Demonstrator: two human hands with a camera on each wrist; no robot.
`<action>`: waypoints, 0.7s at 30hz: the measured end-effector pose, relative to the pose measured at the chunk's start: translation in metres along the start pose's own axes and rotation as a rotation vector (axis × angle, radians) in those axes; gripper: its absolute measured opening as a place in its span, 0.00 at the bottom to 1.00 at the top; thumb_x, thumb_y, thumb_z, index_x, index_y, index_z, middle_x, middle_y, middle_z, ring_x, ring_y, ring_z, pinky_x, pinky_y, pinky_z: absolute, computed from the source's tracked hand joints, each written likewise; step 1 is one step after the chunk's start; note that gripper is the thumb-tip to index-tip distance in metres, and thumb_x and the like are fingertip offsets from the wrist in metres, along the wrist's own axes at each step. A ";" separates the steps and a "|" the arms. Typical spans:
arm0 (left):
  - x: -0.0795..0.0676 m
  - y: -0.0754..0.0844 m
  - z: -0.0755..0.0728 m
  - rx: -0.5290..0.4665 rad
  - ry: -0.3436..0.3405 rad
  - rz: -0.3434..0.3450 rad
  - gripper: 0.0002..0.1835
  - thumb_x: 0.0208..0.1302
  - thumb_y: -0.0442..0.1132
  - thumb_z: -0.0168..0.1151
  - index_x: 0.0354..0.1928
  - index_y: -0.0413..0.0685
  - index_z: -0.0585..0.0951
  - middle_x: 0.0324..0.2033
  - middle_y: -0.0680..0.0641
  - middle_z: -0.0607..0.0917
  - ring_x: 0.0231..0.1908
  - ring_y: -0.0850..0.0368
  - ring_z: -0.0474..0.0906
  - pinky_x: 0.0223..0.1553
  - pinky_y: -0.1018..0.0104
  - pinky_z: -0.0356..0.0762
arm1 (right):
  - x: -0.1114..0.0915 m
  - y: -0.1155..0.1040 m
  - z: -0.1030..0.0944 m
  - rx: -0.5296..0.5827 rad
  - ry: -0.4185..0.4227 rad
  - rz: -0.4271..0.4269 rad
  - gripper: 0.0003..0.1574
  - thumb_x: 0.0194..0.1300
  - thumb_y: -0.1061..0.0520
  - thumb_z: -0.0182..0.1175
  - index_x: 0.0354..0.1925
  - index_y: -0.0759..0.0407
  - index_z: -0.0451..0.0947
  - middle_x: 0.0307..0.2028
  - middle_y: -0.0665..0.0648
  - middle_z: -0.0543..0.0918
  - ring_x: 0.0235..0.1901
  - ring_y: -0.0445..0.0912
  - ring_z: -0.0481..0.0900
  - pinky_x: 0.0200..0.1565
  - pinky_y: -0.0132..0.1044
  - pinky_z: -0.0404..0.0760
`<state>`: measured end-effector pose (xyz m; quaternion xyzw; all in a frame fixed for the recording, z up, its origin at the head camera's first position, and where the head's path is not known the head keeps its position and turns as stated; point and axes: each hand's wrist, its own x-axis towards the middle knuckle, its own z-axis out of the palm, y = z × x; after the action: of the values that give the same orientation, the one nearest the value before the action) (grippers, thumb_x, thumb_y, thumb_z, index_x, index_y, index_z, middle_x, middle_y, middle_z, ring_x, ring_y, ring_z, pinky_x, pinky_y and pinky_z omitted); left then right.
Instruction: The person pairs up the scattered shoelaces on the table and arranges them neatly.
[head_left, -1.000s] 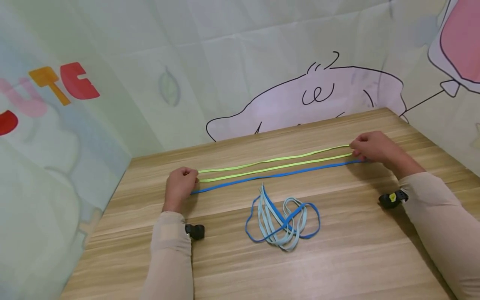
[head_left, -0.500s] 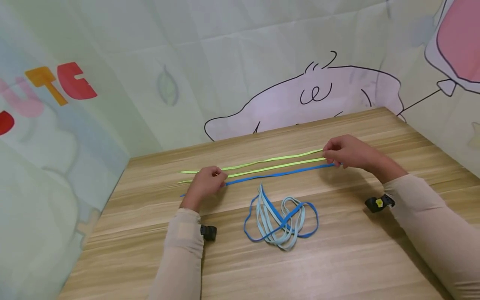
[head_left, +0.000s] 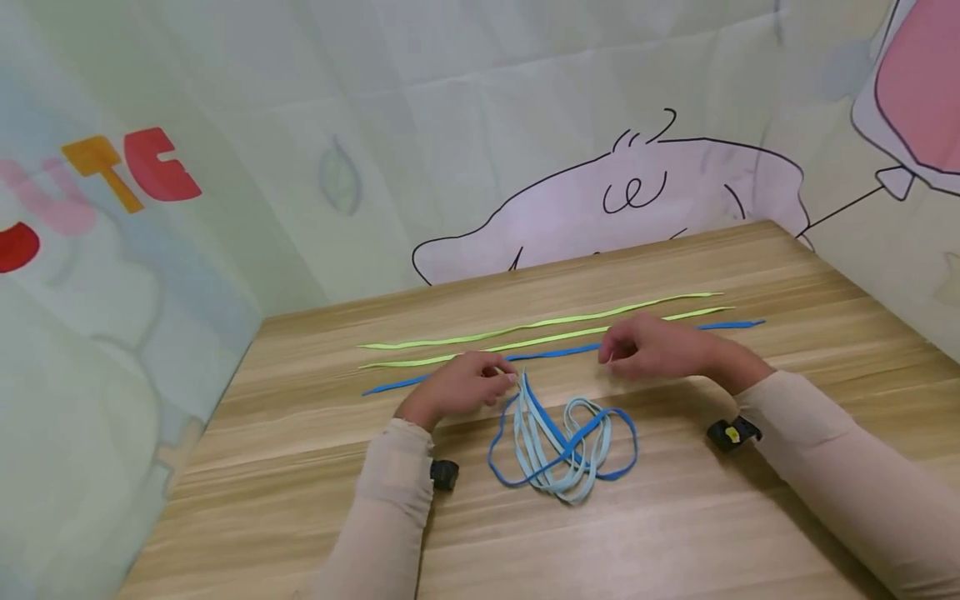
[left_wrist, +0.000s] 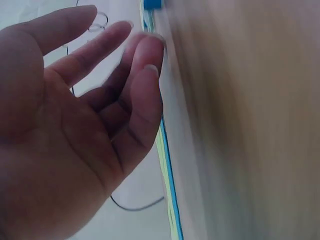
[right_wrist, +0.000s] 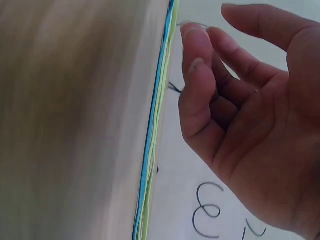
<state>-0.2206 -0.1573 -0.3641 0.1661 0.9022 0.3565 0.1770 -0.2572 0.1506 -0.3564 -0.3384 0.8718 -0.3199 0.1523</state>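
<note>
Two yellow-green flat laces, a far one and a nearer one, lie stretched side by side across the table. Just in front of them runs a straight blue lace. Closer to me, light blue laces and a blue lace lie in a loose looped bundle. My left hand hovers at the bundle's upper left, fingers loosely bent, holding nothing. My right hand is above the right part of the blue lace, its fingers relaxed and bare in the right wrist view.
The wooden table has its far edge against a printed cloth backdrop, which also rises at the left and right. Black wrist cameras sit on both sleeves.
Both hands have left the ends of the stretched laces and moved inward, toward the looped bundle. The three straight laces stay in place, their ends now uncovered.
</note>
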 end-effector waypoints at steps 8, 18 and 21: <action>0.003 0.017 0.011 0.144 -0.074 0.070 0.16 0.67 0.49 0.53 0.52 0.54 0.77 0.40 0.54 0.81 0.31 0.60 0.79 0.36 0.65 0.76 | -0.002 -0.015 0.012 -0.073 -0.126 -0.074 0.14 0.59 0.54 0.62 0.45 0.48 0.77 0.35 0.46 0.79 0.37 0.42 0.75 0.41 0.38 0.75; 0.002 0.025 0.019 0.196 -0.052 0.055 0.12 0.67 0.50 0.53 0.45 0.55 0.80 0.34 0.59 0.80 0.34 0.61 0.75 0.39 0.65 0.73 | -0.004 -0.018 0.018 -0.083 -0.298 -0.020 0.12 0.54 0.50 0.67 0.38 0.47 0.76 0.27 0.46 0.78 0.28 0.41 0.73 0.31 0.35 0.74; 0.002 0.026 0.020 0.202 -0.058 0.058 0.11 0.67 0.50 0.52 0.41 0.55 0.80 0.31 0.57 0.80 0.31 0.61 0.75 0.35 0.65 0.74 | -0.004 -0.018 0.018 -0.074 -0.318 -0.006 0.10 0.54 0.52 0.67 0.34 0.49 0.76 0.24 0.47 0.77 0.25 0.40 0.72 0.28 0.34 0.72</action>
<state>-0.2088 -0.1269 -0.3601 0.2194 0.9228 0.2639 0.1750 -0.2364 0.1350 -0.3580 -0.3926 0.8469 -0.2304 0.2749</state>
